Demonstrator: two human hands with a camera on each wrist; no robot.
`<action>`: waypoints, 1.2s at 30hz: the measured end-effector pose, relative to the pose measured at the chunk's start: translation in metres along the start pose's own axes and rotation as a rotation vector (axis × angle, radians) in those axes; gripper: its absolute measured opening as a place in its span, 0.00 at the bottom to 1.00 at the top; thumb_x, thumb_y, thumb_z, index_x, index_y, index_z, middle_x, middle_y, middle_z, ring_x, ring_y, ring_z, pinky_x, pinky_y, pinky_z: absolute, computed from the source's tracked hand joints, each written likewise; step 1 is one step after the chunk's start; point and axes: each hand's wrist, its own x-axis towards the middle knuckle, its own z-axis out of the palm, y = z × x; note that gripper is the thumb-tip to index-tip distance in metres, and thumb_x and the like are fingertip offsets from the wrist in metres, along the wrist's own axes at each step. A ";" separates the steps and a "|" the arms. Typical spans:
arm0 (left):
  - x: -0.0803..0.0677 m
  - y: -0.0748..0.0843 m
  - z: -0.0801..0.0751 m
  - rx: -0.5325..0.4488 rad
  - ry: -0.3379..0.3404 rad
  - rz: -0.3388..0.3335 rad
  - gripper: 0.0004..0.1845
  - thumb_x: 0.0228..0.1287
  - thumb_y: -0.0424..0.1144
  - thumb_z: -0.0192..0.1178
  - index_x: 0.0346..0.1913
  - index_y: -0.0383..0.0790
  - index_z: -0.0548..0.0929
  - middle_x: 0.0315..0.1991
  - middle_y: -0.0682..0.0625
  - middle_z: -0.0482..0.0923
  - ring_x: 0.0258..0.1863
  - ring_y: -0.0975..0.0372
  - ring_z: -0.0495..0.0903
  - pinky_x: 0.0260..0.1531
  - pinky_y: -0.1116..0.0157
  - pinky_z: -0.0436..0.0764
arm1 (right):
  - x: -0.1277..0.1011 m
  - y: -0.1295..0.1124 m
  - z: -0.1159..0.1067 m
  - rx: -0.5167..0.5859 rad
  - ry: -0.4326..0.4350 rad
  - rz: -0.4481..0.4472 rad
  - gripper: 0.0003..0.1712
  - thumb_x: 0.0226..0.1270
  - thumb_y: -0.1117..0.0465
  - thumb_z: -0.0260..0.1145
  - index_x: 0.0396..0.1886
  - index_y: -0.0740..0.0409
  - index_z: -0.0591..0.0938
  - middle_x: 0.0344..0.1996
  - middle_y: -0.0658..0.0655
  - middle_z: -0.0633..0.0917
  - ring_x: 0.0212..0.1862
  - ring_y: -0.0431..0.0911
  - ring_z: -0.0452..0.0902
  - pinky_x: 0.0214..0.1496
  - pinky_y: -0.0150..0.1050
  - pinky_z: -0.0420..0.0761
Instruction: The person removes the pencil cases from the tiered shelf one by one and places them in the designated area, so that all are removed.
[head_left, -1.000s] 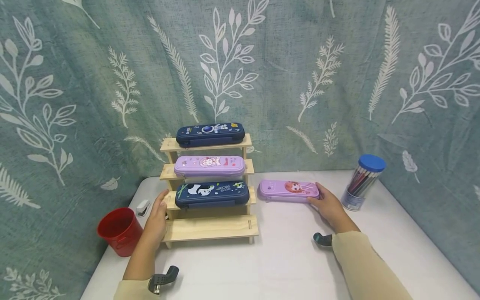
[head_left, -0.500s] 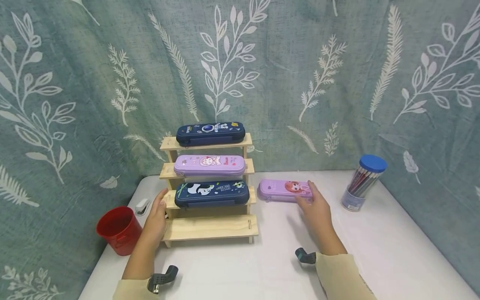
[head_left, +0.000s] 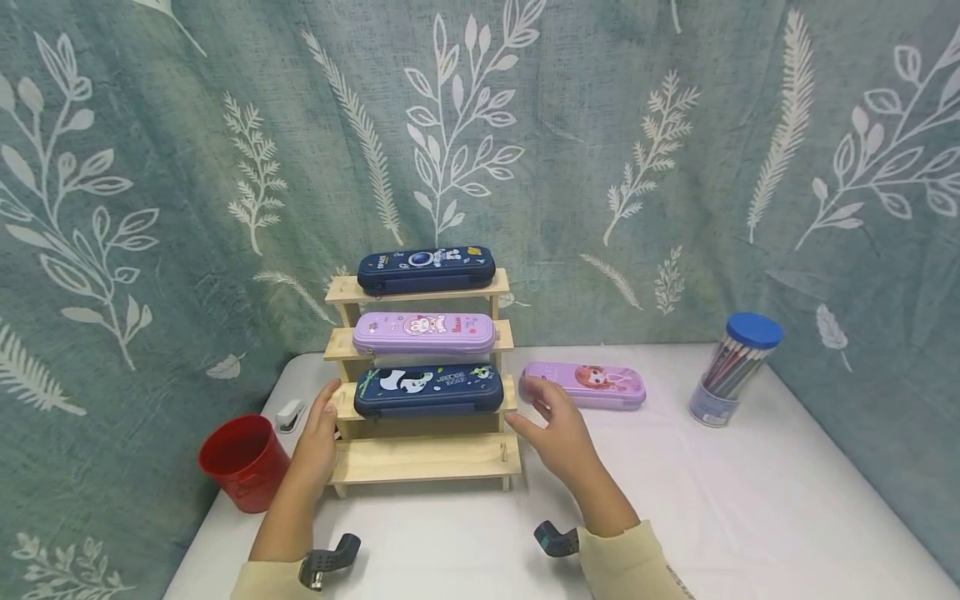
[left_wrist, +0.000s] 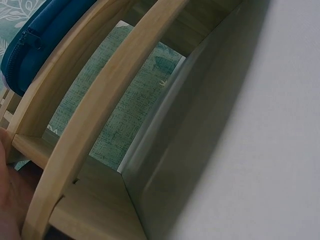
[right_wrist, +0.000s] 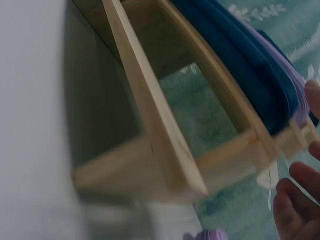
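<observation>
Left hand: I see my left hand (head_left: 318, 437) against the left end of the rack (head_left: 424, 461). The fingers are almost straight and lie on the wood. It holds nothing.
Right hand: my right hand (head_left: 558, 429) is in the air just beside the right end of the rack. The fingers are spread and loose. It grips nothing. I cannot tell if a fingertip touches the wood.
Rack: it stands on the worktop (head_left: 720, 508), between my two hands. It has four steps. The lowest step is bare.
Cases on the rack: three. A dark blue case (head_left: 425, 267) is on the top step. A purple case (head_left: 423, 332) is on the next step down. A panda case (head_left: 428, 389) is on the third step.
Cases on the worktop: one. This pink case (head_left: 592, 385) lies flat, just right of the rack and behind my right hand.
Cases in all: four.
Cups: one red cup (head_left: 242, 461), left of my left hand.
Pencil tubs: one pencil tub (head_left: 735, 367) with a blue lid, far right.
Staplers: one small stapler (head_left: 288, 413), behind the cup.
</observation>
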 end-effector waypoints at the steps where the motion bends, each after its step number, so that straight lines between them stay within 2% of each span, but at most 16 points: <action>1: -0.001 0.000 0.000 0.005 0.001 -0.003 0.29 0.86 0.57 0.29 0.85 0.69 0.47 0.87 0.49 0.45 0.86 0.47 0.42 0.80 0.34 0.44 | 0.001 -0.004 0.004 -0.018 -0.004 -0.006 0.40 0.66 0.52 0.78 0.73 0.60 0.73 0.70 0.62 0.76 0.73 0.58 0.73 0.76 0.50 0.72; 7: -0.002 0.001 -0.001 -0.001 -0.007 0.016 0.30 0.85 0.59 0.29 0.85 0.68 0.47 0.86 0.50 0.45 0.86 0.47 0.43 0.80 0.35 0.45 | 0.014 -0.023 0.023 -0.118 0.001 -0.008 0.49 0.59 0.47 0.82 0.77 0.53 0.72 0.72 0.59 0.73 0.73 0.58 0.73 0.76 0.55 0.72; 13: -0.001 0.002 -0.003 -0.002 -0.008 0.025 0.29 0.86 0.58 0.28 0.85 0.68 0.47 0.86 0.51 0.45 0.86 0.49 0.43 0.80 0.36 0.45 | 0.028 -0.034 0.034 -0.184 -0.027 0.012 0.57 0.53 0.42 0.84 0.79 0.54 0.68 0.74 0.60 0.72 0.75 0.57 0.68 0.79 0.59 0.67; 18: 0.001 0.002 -0.002 -0.018 -0.013 0.010 0.28 0.87 0.55 0.27 0.85 0.69 0.48 0.86 0.52 0.46 0.86 0.51 0.42 0.81 0.37 0.42 | 0.034 -0.039 0.039 -0.218 -0.050 0.053 0.63 0.50 0.39 0.85 0.81 0.56 0.66 0.74 0.62 0.71 0.74 0.58 0.69 0.78 0.59 0.68; 22: 0.001 0.001 -0.001 -0.014 -0.010 -0.017 0.28 0.87 0.54 0.27 0.84 0.70 0.47 0.86 0.52 0.45 0.86 0.51 0.41 0.81 0.37 0.42 | 0.035 -0.039 0.044 -0.266 -0.054 0.048 0.62 0.51 0.40 0.85 0.80 0.57 0.65 0.74 0.64 0.72 0.74 0.59 0.69 0.77 0.60 0.68; 30: 0.000 -0.002 -0.002 -0.008 0.002 0.004 0.29 0.86 0.56 0.27 0.85 0.67 0.48 0.86 0.50 0.45 0.86 0.49 0.42 0.80 0.36 0.42 | 0.031 -0.037 0.048 -0.255 -0.019 0.096 0.59 0.51 0.41 0.85 0.80 0.53 0.67 0.74 0.61 0.73 0.75 0.60 0.70 0.77 0.61 0.68; 36: 0.000 -0.002 -0.001 -0.033 -0.002 0.022 0.28 0.87 0.53 0.28 0.85 0.67 0.49 0.86 0.49 0.45 0.86 0.49 0.41 0.81 0.37 0.41 | 0.030 -0.038 0.044 -0.259 -0.011 0.109 0.58 0.53 0.41 0.84 0.80 0.50 0.66 0.74 0.59 0.74 0.74 0.59 0.70 0.76 0.62 0.70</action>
